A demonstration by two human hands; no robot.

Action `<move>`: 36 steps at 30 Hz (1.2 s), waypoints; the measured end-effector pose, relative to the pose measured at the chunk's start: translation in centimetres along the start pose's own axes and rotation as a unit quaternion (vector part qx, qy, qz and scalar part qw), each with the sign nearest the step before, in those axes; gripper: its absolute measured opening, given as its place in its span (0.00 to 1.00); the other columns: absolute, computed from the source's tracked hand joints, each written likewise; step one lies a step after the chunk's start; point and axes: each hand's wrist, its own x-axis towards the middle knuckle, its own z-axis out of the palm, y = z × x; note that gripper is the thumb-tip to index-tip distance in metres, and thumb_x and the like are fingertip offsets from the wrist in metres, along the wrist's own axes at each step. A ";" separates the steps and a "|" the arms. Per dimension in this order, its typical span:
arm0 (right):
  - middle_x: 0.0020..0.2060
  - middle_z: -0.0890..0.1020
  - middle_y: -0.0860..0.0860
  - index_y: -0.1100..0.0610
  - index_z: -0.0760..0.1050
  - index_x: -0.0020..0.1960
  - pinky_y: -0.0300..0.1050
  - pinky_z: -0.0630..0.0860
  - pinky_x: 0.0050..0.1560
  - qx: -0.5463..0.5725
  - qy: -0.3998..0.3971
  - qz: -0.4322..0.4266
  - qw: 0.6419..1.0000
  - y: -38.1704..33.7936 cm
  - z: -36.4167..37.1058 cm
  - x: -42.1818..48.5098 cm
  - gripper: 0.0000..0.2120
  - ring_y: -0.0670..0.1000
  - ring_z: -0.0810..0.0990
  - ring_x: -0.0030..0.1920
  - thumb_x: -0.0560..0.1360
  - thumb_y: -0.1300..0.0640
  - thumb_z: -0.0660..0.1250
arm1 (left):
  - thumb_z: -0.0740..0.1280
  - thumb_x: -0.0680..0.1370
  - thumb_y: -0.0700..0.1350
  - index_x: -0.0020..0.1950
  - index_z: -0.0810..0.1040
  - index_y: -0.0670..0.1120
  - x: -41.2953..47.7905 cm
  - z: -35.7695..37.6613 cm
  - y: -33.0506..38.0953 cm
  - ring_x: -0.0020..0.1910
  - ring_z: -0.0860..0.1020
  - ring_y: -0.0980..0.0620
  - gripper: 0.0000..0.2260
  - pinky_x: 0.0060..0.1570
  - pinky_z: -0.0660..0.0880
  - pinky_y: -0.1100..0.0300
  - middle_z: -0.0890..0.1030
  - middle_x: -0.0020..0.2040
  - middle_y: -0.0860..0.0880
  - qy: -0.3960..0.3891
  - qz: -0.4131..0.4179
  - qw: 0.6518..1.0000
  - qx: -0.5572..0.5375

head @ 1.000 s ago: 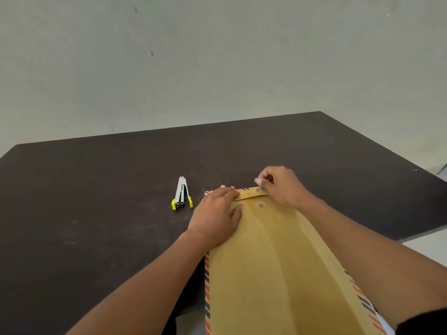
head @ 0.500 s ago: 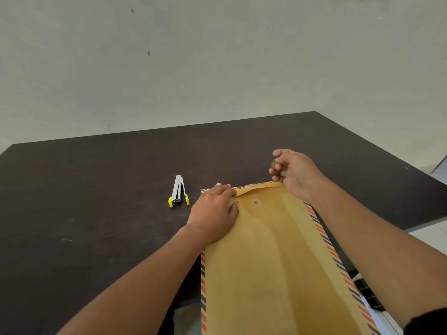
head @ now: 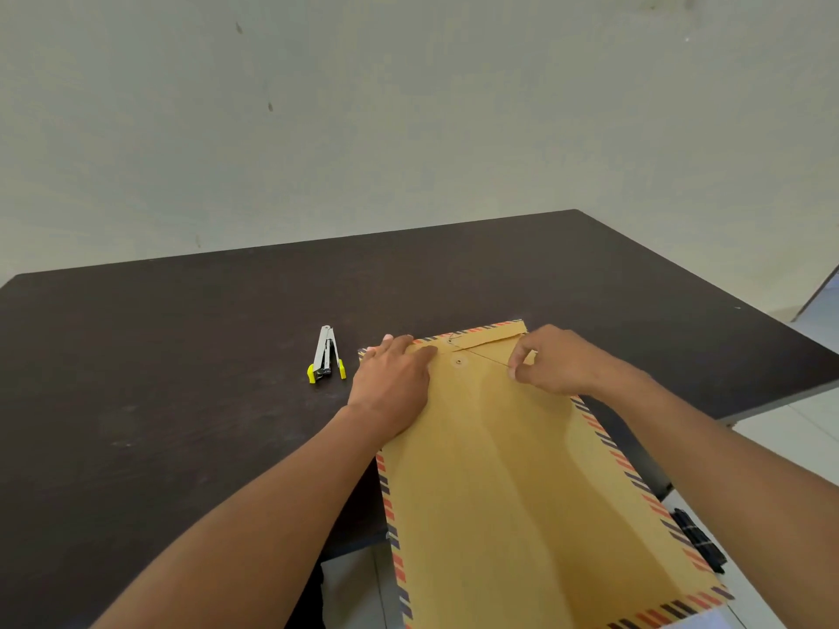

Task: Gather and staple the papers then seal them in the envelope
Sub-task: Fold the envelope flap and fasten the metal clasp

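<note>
The brown envelope (head: pixel 508 469) with striped edges lies flat on the dark counter (head: pixel 159 356), its near end hanging past the counter's edge and its flap (head: pixel 490 336) folded down. The left hand (head: pixel 392 379) presses on the envelope's top-left corner, grip apart, fingers straight. The right hand (head: pixel 558 363) has its grip clamped on a thin string (head: pixel 481 354) running from the flap's button (head: pixel 451 340). 1 more button sits just below. A stapler (head: pixel 326 355) lies near the left hand.

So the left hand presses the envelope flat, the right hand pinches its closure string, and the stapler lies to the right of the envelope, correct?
No. In the head view the stapler lies to the left of the envelope, beside the left hand. The right hand does pinch the string.
</note>
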 end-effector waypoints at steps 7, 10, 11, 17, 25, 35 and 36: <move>0.44 0.82 0.41 0.45 0.82 0.41 0.46 0.77 0.48 -0.033 0.022 -0.059 0.997 -2.1 0.1 -0.7 0.07 0.47 0.80 0.47 0.77 0.51 0.68 | 0.56 0.83 0.44 0.75 0.71 0.55 0.1 -0.3 0.0 0.71 0.67 0.40 0.20 0.67 0.68 0.44 0.69 0.73 0.45 -0.018 0.019 0.999 0.032; 0.36 0.83 0.43 0.48 0.80 0.43 0.47 0.77 0.47 -0.015 0.049 -0.079 0.996 -2.7 1.0 -1.3 0.07 0.47 0.78 0.41 0.78 0.54 0.65 | 0.57 0.83 0.43 0.74 0.71 0.54 -0.1 -0.4 0.1 0.72 0.66 0.38 0.20 0.67 0.67 0.43 0.67 0.74 0.48 -0.021 0.025 0.999 0.035; 0.32 0.80 0.44 0.48 0.79 0.44 0.47 0.76 0.45 -0.014 0.055 -0.088 0.994 -2.8 1.6 -1.5 0.08 0.46 0.76 0.38 0.79 0.55 0.64 | 0.57 0.82 0.42 0.74 0.71 0.54 0.0 -0.4 0.1 0.72 0.66 0.39 0.20 0.67 0.67 0.42 0.67 0.74 0.48 -0.022 0.029 0.999 0.038; 0.33 0.77 0.46 0.48 0.78 0.58 0.50 0.70 0.42 -0.076 0.159 -0.169 0.970 -2.7 5.4 -3.1 0.11 0.56 0.74 0.42 0.81 0.52 0.58 | 0.57 0.81 0.41 0.76 0.65 0.56 0.2 -0.8 0.4 0.70 0.69 0.46 0.24 0.66 0.67 0.37 0.70 0.71 0.49 -0.036 0.039 0.998 0.025; 0.42 0.81 0.55 0.53 0.74 0.64 0.52 0.71 0.39 -0.167 0.159 -0.168 0.959 -3.4 7.2 -3.9 0.16 0.58 0.78 0.42 0.83 0.54 0.52 | 0.56 0.81 0.45 0.77 0.63 0.62 0.2 -1.4 0.4 0.72 0.65 0.45 0.24 0.66 0.66 0.36 0.61 0.76 0.52 -0.066 0.049 0.993 0.080; 0.41 0.81 0.51 0.53 0.75 0.60 0.48 0.64 0.36 -0.249 0.161 -0.204 0.933 -3.7 7.0 -3.5 0.16 0.53 0.73 0.42 0.80 0.60 0.53 | 0.56 0.82 0.44 0.76 0.62 0.61 0.6 -1.7 0.6 0.75 0.63 0.46 0.23 0.64 0.67 0.34 0.65 0.76 0.57 -0.086 0.075 0.989 0.091; 0.41 0.81 0.51 0.53 0.76 0.62 0.48 0.63 0.36 -0.247 0.162 -0.209 0.932 -3.7 7.0 -3.4 0.17 0.53 0.70 0.41 0.80 0.59 0.52 | 0.56 0.82 0.44 0.76 0.63 0.61 0.5 -1.6 0.6 0.75 0.63 0.46 0.23 0.64 0.67 0.35 0.66 0.76 0.57 -0.078 0.073 0.991 0.085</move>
